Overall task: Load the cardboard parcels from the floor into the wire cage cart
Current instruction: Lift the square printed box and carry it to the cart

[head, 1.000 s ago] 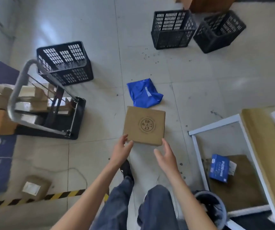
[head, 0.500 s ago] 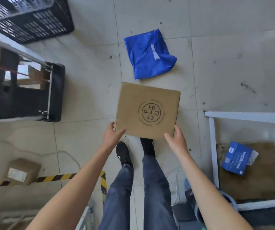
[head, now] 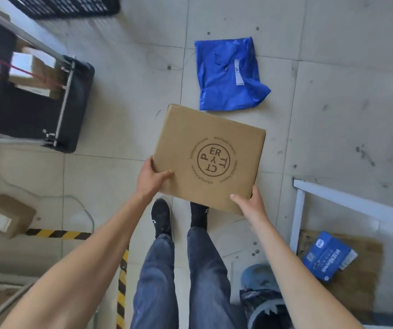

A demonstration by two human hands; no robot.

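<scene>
A flat brown cardboard parcel [head: 211, 157] with a round printed logo is up off the floor, in front of my knees. My left hand [head: 151, 178] grips its near left corner, thumb on top. My right hand [head: 250, 203] grips its near right corner, thumb on top. The cart [head: 55, 103] with its black base and metal rails stands at the left, with several cardboard boxes [head: 34, 74] on it. Another small cardboard parcel [head: 4, 216] with a white label lies on the floor at the lower left.
A blue plastic mailer bag [head: 228, 73] lies on the tiles beyond the parcel. A black crate [head: 72, 5] is at the top left. A white frame [head: 347, 200] with a blue box [head: 327, 256] is at the right. Yellow-black tape [head: 58, 233] marks the floor.
My hands closed on the flat parcel's near corners and lifted it off the floor toward me. My view dropped and moved closer to the floor.
</scene>
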